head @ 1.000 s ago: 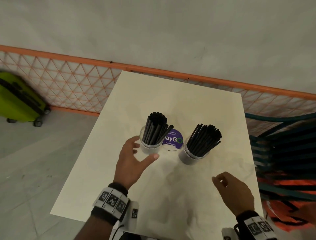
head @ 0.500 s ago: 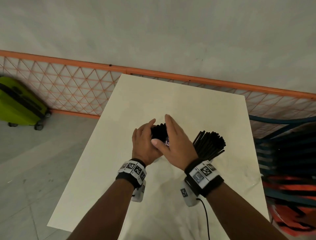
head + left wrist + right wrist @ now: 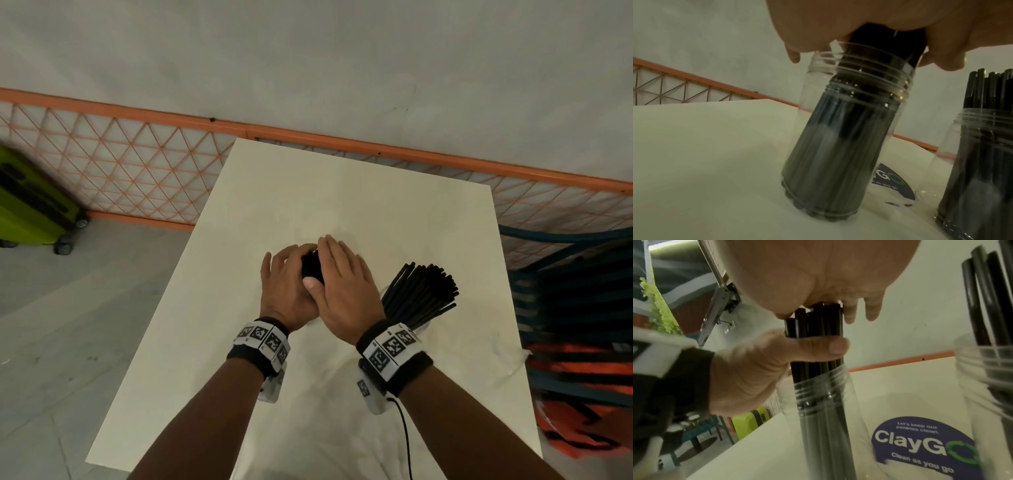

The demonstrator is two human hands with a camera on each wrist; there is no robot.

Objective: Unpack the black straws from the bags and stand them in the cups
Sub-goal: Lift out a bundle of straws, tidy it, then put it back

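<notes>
suitcase [image 3: 30,202]: lime green, parked on the floor far left by the orange mesh fence [image 3: 137,178]
left hand [image 3: 286,294]: fingers and thumb wrapped round the straw bundle just above the rim, thumb pressed across the front
left cup [image 3: 840,129]: clear plastic on the white surface [image 3: 342,192], looks a bit tilted in the wrist view
straw bundle [image 3: 816,331]: black straws standing in the left cup, tops poking up between both hands
right hand [image 3: 346,291]: laid flat on the straw tops, fingers pretty much straight, palm pushing on the ends
sticker [image 3: 920,443]: purple ClayGo one stuck on the surface between the cups
right cup [image 3: 982,162]: clear too, packed with loose straws [image 3: 421,294] fanning out to the right, nobody touching it
</notes>
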